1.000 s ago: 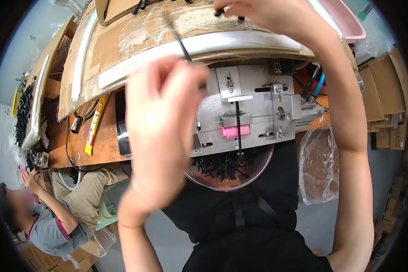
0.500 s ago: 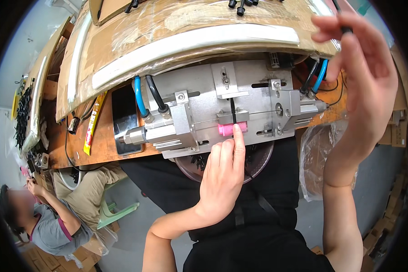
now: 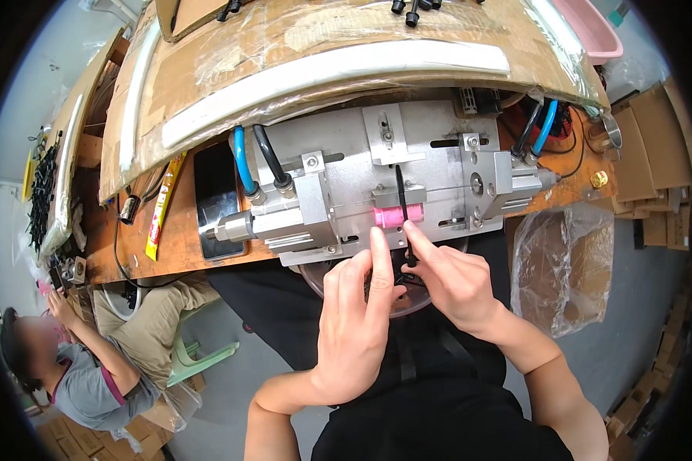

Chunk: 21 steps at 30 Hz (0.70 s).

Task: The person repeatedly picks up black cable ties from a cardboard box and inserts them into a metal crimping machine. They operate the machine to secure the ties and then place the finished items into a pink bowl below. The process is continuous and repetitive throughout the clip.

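In front of me lies a metal fixture (image 3: 355, 175) with a cylinder block at each side. A pink block (image 3: 387, 217) sits at its front middle, below a small metal stop. Across the pink block runs a thin black rod (image 3: 400, 192), its near end reaching toward me. My right hand (image 3: 460, 286) is closed on that near end in a pinch between thumb and fingers. Beside it my left hand (image 3: 354, 315) is open, its index finger stretched out to the front edge of the pink block; whether the fingertip touches it I cannot tell.
Under the fixture's front edge a bowl (image 3: 398, 310) with black pieces shows between my hands. A cardboard-topped shelf (image 3: 323, 84) overhangs the back. At left lie a phone (image 3: 214, 192) and a yellow packet (image 3: 161, 207). Another person (image 3: 92, 384) sits at far left.
My right hand has come down from the raised upper right to the fixture and pinches the black rod. My left index finger has drawn back slightly and left from the pink block.
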Motion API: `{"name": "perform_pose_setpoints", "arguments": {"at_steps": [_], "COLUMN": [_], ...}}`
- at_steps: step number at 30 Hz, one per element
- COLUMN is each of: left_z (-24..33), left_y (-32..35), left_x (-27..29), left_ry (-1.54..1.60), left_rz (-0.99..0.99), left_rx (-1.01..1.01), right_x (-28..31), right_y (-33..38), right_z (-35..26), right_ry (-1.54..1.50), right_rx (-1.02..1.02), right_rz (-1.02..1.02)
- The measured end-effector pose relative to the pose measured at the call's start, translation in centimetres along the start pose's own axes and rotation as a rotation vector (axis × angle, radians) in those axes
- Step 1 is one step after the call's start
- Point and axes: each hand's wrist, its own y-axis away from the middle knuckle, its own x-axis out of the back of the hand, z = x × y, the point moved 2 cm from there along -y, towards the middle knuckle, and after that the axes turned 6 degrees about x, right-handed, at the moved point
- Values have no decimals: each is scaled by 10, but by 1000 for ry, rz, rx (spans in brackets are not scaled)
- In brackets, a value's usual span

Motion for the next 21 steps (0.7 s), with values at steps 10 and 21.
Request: {"name": "perform_pose_setpoints", "arguments": {"at_steps": [10,21], "left_z": [-5,-4], "left_y": [-72,-271], "left_x": [42,30], "left_ry": [5,-167], "left_rz": [118,-4], "left_rx": [-141,-515], "right_x": [51,137], "right_y": [-43,-232], "right_z": [-7,164], "right_ry": [108,654], "right_rx": [72,-178], "right_rz": [-61,29]}}
